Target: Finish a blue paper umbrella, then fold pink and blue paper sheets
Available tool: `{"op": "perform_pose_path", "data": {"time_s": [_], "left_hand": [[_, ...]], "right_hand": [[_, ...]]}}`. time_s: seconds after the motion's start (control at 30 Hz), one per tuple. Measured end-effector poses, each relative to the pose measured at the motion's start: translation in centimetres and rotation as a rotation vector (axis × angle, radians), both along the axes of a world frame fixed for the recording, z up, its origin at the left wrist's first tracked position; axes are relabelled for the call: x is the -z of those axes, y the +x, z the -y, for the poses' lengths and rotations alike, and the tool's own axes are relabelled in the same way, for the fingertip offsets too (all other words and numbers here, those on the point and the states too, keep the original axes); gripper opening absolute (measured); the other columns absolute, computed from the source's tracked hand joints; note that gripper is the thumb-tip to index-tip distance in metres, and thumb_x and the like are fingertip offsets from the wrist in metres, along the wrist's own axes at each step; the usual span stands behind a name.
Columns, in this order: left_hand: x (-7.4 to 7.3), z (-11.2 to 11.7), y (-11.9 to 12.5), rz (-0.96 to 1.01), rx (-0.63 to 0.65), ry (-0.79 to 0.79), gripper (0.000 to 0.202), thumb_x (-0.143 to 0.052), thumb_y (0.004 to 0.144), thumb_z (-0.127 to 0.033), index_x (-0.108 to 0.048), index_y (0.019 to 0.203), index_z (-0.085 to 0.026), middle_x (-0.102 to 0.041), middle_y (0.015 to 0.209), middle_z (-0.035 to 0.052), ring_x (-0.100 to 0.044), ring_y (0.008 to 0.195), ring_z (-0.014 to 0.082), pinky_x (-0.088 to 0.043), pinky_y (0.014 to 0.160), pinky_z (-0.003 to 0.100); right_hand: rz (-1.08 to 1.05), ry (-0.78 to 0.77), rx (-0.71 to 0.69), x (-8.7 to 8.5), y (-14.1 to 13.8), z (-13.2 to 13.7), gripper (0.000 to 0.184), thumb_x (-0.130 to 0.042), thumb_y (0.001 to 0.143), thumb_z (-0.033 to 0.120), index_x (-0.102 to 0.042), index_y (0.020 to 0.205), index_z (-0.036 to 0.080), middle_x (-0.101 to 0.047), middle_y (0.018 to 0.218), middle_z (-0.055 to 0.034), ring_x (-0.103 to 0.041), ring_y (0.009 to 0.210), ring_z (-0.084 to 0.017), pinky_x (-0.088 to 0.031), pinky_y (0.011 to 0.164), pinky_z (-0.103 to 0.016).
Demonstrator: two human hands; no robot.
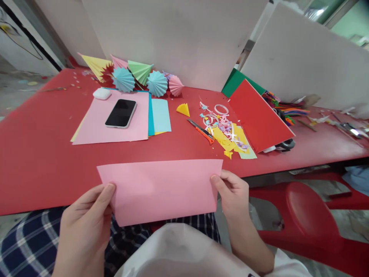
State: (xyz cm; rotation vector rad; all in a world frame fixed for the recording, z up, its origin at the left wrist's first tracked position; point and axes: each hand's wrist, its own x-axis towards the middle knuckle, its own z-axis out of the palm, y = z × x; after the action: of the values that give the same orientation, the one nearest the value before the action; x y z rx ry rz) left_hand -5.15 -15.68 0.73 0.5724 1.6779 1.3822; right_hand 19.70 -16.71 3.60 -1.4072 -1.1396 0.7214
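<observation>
Pinching pink sheet [164,192], left hand [85,215] at its 9 o'clock edge, right hand [235,196] at 3, rear fingers partly hidden; light, even tension should prevent buckling.

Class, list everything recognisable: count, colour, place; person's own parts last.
Paper sheet: one, pink, between hands
Paper stack: several, pink, blue, yellow, table's left
Phone: one, black, on stack
Rounded object: one, white, stack's corner
Pleated papers: several, multicoloured, back
Folded wedge: one, yellow, beside stack
Cutting tool: one, orange-handled, near wedge
Scraps: many, multicoloured, beside tool
Rings: two, whitish, among scraps
Boards: two, red, green, beside scraps
Strands: many, multicoloured, beside boards
Table: one, red, centre
Chair: at least one, red, right
Panels: several, whitish, behind table
Clothing: two, white, navy, bottom
Left hand: one, bare, sheet's left
Right hand: one, bare, sheet's right
</observation>
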Motion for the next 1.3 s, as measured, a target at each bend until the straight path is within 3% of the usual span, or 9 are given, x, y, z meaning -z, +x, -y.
{"op": "perform_pose_path", "data": {"time_s": [0.33, 0.43, 0.53, 0.63, 0.73, 0.9, 1.07, 1.17, 1.3], "left_hand": [[0.0, 0.4, -0.1, -0.04, 0.009, -0.004, 0.019, -0.073, 0.065, -0.04, -0.07, 0.077, -0.026, -0.067, 0.076, -0.0014, -0.056, 0.062, 0.014, -0.045, 0.048, 0.021], [0.3, 0.0, -0.1, -0.025, 0.035, 0.005, 0.021, -0.074, 0.064, -0.04, -0.069, 0.077, -0.023, -0.066, 0.073, -0.002, -0.053, 0.059, 0.0123, -0.044, 0.048, 0.021], [1.2, -2.0, 0.3, -0.011, 0.083, 0.063, 0.025, -0.075, 0.062, -0.04, -0.07, 0.076, -0.021, -0.065, 0.067, -0.0027, -0.051, 0.056, 0.0107, -0.042, 0.048, 0.02], [2.6, -5.8, 0.9, -0.177, 0.13, 0.144, 0.03, -0.072, 0.064, -0.04, -0.071, 0.082, -0.017, -0.069, 0.077, 0.0011, -0.058, 0.068, 0.0144, -0.045, 0.06, 0.022], [3.5, -10.0, 1.4, -0.536, 0.351, 0.18, 0.034, -0.056, 0.077, -0.043, -0.069, 0.09, -0.014, -0.07, 0.084, 0.0031, -0.062, 0.075, 0.0169, -0.046, 0.066, 0.023], [3.3, -14.9, 2.1, -0.806, 0.464, 0.179, 0.026, -0.052, 0.079, -0.034, -0.069, 0.076, -0.016, -0.068, 0.075, 0.0013, -0.061, 0.076, 0.0187, -0.04, 0.065, 0.024], [3.8, -16.5, 2.8, -1.061, 0.547, 0.175, 0.025, -0.047, 0.082, -0.026, -0.069, 0.078, -0.014, -0.066, 0.076, 0.0066, -0.059, 0.074, 0.0197, -0.038, 0.063, 0.026], [4.5, -16.4, 3.0, -1.197, 0.582, 0.19, 0.029, -0.043, 0.085, -0.022, -0.065, 0.102, -0.015, -0.064, 0.083, 0.0093, -0.057, 0.081, 0.0219, -0.04, 0.067, 0.028], [5.0, -15.9, 3.4, -1.37, 0.603, 0.218, 0.043, -0.034, 0.091, -0.021, -0.042, 0.132, -0.017, -0.061, 0.087, 0.0111, -0.055, 0.086, 0.0242, -0.041, 0.074, 0.033]], "right_hand": [[0.013, -0.017, 0.0, 0.4, 0.1, 0.2, 0.007, -0.064, 0.074, 0.024, -0.066, 0.069, 0.021, -0.064, 0.064, 0.0037, -0.056, 0.06, -0.009, -0.046, 0.058, -0.019], [-0.036, -0.043, 0.026, 1.3, 0.5, -0.6, 0.008, -0.065, 0.073, 0.028, -0.068, 0.071, 0.021, -0.066, 0.068, 0.0027, -0.058, 0.063, -0.011, -0.047, 0.06, -0.021], [-0.056, -0.085, 0.065, 3.0, 1.2, -2.9, 0.015, -0.067, 0.071, 0.034, -0.068, 0.073, 0.02, -0.067, 0.069, 0.0014, -0.058, 0.065, -0.013, -0.046, 0.061, -0.023], [0.027, -0.115, 0.056, 4.9, 2.3, -6.6, 0.026, -0.063, 0.072, 0.042, -0.067, 0.074, 0.017, -0.066, 0.069, -0.0004, -0.058, 0.064, -0.015, -0.045, 0.06, -0.025], [0.334, -0.133, 0.043, 6.4, 3.4, -10.5, 0.035, -0.051, 0.077, 0.049, -0.064, 0.076, 0.016, -0.065, 0.071, -0.0015, -0.058, 0.067, -0.016, -0.044, 0.062, -0.025], [0.513, -0.168, 0.009, 7.2, 4.2, -15.3, 0.03, -0.049, 0.074, 0.042, -0.063, 0.065, 0.017, -0.062, 0.062, -0.0005, -0.055, 0.062, -0.016, -0.038, 0.059, -0.025], [0.728, -0.218, 0.007, 7.6, 3.5, -17.4, 0.024, -0.047, 0.076, 0.034, -0.063, 0.067, 0.019, -0.063, 0.066, -0.0024, -0.055, 0.065, -0.017, -0.035, 0.06, -0.026], [0.843, -0.245, 0.006, 7.8, 2.9, -17.5, 0.024, -0.044, 0.08, 0.032, -0.063, 0.07, 0.019, -0.064, 0.073, -0.0053, -0.055, 0.067, -0.018, -0.033, 0.058, -0.026], [0.947, -0.265, 0.009, 7.6, 2.4, -17.1, 0.024, -0.042, 0.083, 0.028, -0.063, 0.076, 0.019, -0.064, 0.085, -0.0075, -0.055, 0.072, -0.018, -0.032, 0.057, -0.027]]}}
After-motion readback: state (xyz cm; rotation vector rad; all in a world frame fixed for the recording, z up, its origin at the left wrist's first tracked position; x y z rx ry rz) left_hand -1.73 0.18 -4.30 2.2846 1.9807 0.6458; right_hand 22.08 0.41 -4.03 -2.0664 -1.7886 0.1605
